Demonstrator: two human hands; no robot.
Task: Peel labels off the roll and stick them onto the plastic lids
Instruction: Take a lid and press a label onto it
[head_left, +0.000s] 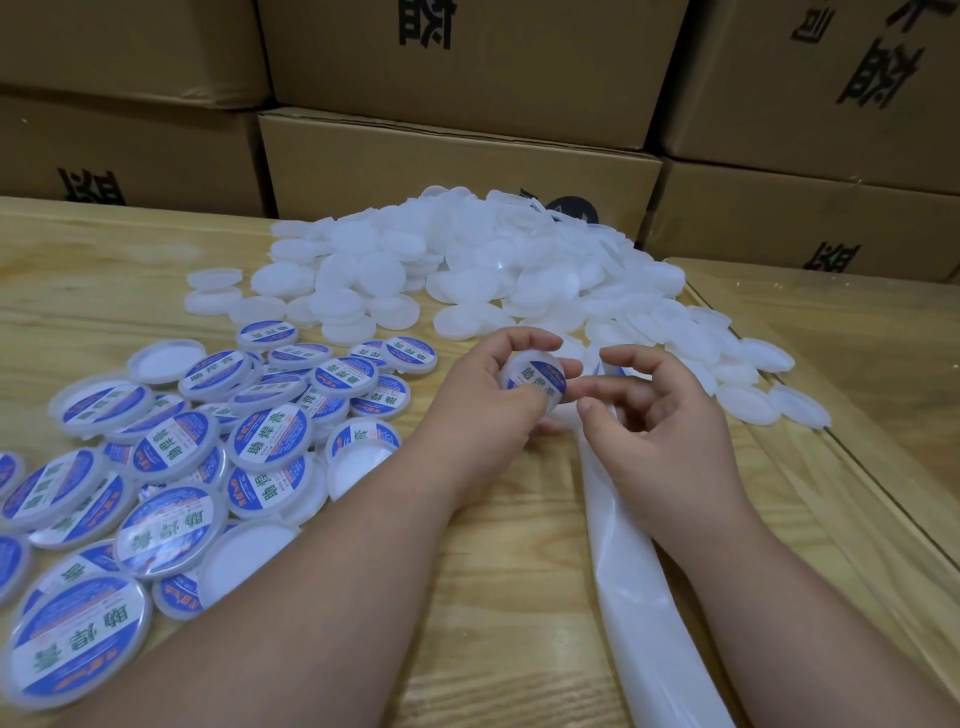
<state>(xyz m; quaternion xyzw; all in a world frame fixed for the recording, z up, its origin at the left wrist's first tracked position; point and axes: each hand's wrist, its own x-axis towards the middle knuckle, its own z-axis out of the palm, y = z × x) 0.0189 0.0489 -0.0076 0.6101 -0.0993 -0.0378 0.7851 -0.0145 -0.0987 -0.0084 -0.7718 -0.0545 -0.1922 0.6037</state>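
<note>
On the wooden table (493, 597), lids (467, 270) before stacked cardboard boxes (457, 156).

On the table (493, 597), labelled lids (171, 457) lie left of the hands. Bare lids (467, 270) lie heaped behind the hands. Backing strip (639, 597) runs under the right hand (660, 431). Boxes (457, 171) stand behind the table.

Both forearms entered from the near edge, bare, converging toward the middle. Left hand (493, 395) was raised off the surface, fingers curled, thumb and fingertips pinching a small round lid (535, 379) by its rim, labelled face toward the camera. Right hand (654, 410) sat just right of it, palm turned left, fingers loosely curled; its index fingertip touched the lid's near-right edge. Right thumb arched above, apart from the lid.
</note>
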